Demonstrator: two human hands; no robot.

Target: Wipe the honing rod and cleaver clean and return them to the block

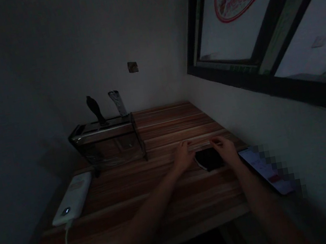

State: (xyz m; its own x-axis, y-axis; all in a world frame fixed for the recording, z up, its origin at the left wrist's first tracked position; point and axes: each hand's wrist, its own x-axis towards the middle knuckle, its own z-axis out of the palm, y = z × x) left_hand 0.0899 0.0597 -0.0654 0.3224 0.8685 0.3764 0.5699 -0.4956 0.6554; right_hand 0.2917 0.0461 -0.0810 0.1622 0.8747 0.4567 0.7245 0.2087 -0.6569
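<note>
A small flat black piece, perhaps cloth or a pouch, lies on the wooden table between my two hands. Its lower left edge is curved and shows a pale rim. My left hand rests at its left side, fingers and thumb apart. At its upper right edge is my right hand, with thumb and fingertips drawn together in a pinch. Dim light hides what, if anything, is in that pinch. A thin pale line runs across the table just above the black piece, between the hands.
A clear-sided knife holder with two handles sticking up stands at the back left. Nearer, a white power bank has a cable plugged in. A lit phone lies by the right wall, under a dark-framed window.
</note>
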